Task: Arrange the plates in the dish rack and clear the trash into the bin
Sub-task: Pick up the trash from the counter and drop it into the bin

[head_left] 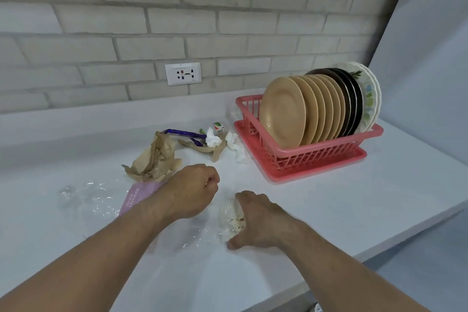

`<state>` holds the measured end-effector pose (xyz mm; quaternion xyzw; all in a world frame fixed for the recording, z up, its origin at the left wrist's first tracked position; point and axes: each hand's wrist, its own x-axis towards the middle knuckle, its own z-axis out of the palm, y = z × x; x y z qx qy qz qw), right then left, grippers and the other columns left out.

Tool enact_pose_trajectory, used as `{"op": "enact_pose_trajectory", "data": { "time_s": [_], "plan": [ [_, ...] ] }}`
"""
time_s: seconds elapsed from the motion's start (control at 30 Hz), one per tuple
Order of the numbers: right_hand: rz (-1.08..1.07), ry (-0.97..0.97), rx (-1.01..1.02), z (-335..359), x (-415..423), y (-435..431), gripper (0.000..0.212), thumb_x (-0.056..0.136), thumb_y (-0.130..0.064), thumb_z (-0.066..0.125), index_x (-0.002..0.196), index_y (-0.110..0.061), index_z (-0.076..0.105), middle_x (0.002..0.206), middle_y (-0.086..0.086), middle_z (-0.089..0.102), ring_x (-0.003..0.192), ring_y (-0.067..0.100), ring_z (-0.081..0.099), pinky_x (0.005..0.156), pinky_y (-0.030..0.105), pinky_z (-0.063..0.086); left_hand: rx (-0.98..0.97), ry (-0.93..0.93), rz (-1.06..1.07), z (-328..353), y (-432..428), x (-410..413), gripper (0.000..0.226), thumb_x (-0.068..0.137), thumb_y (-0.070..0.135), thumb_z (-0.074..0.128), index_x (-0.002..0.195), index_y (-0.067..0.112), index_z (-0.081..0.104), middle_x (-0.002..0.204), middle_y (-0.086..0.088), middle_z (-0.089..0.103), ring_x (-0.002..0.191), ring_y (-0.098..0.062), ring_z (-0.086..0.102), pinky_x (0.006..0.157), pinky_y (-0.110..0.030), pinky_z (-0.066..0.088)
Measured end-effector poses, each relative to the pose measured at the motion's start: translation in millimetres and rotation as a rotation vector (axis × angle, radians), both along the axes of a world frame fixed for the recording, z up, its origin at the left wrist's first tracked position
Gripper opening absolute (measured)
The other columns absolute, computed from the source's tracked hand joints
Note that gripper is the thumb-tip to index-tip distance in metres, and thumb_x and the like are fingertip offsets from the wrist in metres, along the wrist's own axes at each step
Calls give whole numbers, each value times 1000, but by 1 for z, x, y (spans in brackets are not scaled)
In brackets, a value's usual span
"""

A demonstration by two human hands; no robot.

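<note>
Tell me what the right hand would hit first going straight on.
Probably the left hand, just ahead of the right hand, which grips the clear bag; their heights are hard to compare.

The left hand [192,190] and right hand [258,220] are bare, like the 2 unsleeved forearms at 7 and 5 o'clock.

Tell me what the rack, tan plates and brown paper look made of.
Rack: pink plastic, with moulded lattice slats and a slight sheen. Tan plates: smooth and matte, maybe melamine or glazed ceramic; unclear. Brown paper: thin paper, sharply creased, crumpled and dull.
</note>
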<state>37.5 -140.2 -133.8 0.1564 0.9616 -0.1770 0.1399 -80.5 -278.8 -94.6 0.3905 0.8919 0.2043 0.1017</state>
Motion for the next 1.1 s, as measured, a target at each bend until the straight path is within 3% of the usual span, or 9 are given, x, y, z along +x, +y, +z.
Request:
{"op": "enact_pose_trajectory", "data": {
  "time_s": [0.1,0.27,0.33,0.6,0.77,0.87,0.97,1.1],
  "plan": [
    [-19,-21,43,-7,-5,-5,84,67,-59,75,133,-22,39,128,-4,44,121,23,40,95,41,43,-22,3,1,-5,-11,-12,26,95,24,42,109,22,64,106,7,60,100,-14,56,90,-35,48],
    [-69,7,110,-12,-10,-3,39,79,-54,62,99,-26,45,110,-1,45,108,23,45,80,36,42,-52,-13,-44,-8,-18,-20,26,95,33,44,112,25,63,113,10,58,103,-13,54,94,-34,46],
    [-78,3,128,-12,-8,-2,33,85,-51,58,101,-24,48,110,1,46,102,24,48,81,35,44,-30,-19,-60,-7,-16,-20,27,95,34,42,112,27,61,114,11,57,104,-13,54,95,-35,45],
    [-179,37,141,-8,13,10,53,87,-48,59,128,-18,46,121,3,49,113,25,51,90,36,46,21,-14,-175,-8,5,-10,33,97,32,41,126,26,54,130,9,51,118,-12,48,100,-32,40],
    [-249,61,172,7,37,31,58,90,-41,59,139,-16,41,130,3,50,119,23,49,96,37,46,-64,2,-188,-4,25,6,43,93,51,42,130,28,50,131,12,48,116,-13,50,99,-38,43],
    [-266,75,179,12,52,44,58,90,-40,59,140,-17,41,130,2,52,118,22,50,96,35,47,-140,5,-163,0,33,13,58,89,63,42,136,28,43,138,10,42,120,-15,47,100,-39,42],
    [-272,91,160,13,65,56,57,89,-40,60,139,-18,42,129,1,53,117,21,51,95,33,47,-322,-9,-75,-1,39,20,95,71,78,52,146,25,27,150,4,28,132,-22,36,103,-43,40],
    [-223,120,146,8,77,72,56,90,-39,61,138,-18,43,129,1,53,116,21,52,93,31,47,-529,-40,64,-28,38,32,125,58,68,71,151,24,0,157,-4,-4,138,-37,23,99,-49,43]
  ]
}}
